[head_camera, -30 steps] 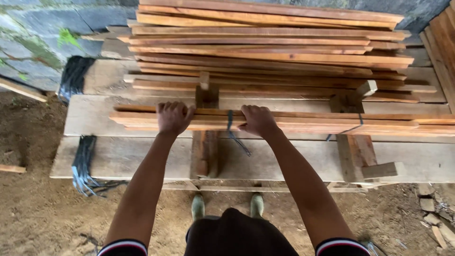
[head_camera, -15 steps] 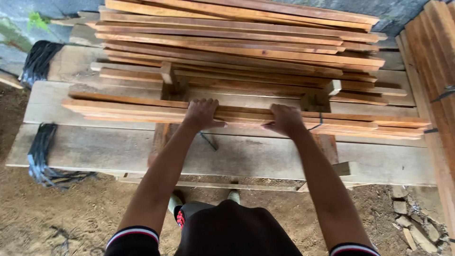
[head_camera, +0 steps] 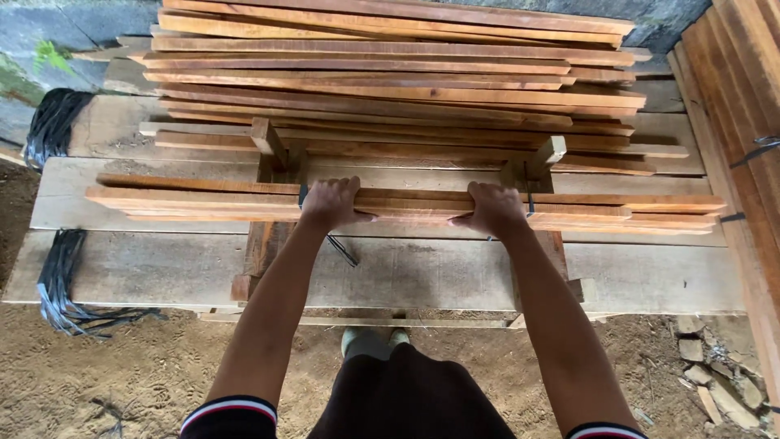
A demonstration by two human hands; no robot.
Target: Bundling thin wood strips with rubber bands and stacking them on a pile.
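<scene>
Nearest the person, below both wrists, lies a wide grey plank [head_camera: 422, 272] over sandy ground [head_camera: 122, 374]; the left hand [head_camera: 329, 203] and right hand [head_camera: 496, 210] rest on a bundle of reddish slats [head_camera: 203, 199], fingers curled together over its far edge; just beyond the fingertips stand two wooden brackets [head_camera: 272, 146]; farther off a slat stack [head_camera: 390, 73] is piled; black straps [head_camera: 57, 280] hang far to the left of the left fingers.

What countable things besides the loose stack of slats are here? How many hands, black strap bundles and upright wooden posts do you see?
Bare hands gripping the near bundle of reddish wooden slats: 2, left hand and right hand
Black strap bundles: 2, and
Upright wooden posts: 2, and
Total: 6
</scene>
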